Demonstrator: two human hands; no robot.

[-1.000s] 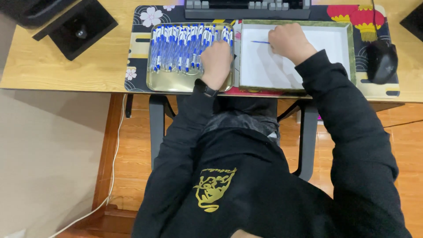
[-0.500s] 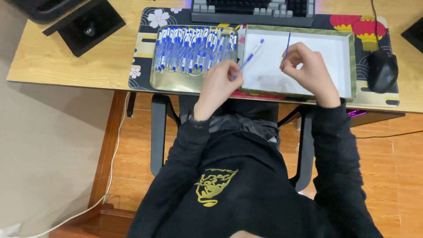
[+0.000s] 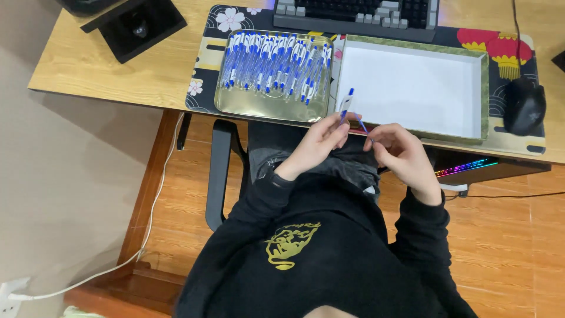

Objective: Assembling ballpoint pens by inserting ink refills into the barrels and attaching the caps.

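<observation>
Blue-and-white pen [image 3: 346, 103] in left hand [image 3: 321, 141], right hand [image 3: 400, 154] beside

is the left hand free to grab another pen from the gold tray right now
Probably not yet: the left hand is holding a blue and white pen. The gold tray of pens sits just ahead of it, uncovered, with nothing between.

Single head view, looking steeply down over own torso and lap. Faces bench [image 3: 118, 70] front edge, moderately near; floor [image 3: 500, 247] on both sides, wall [image 3: 59, 194] at left. Bench far side cropped. No second view to overlap.
</observation>
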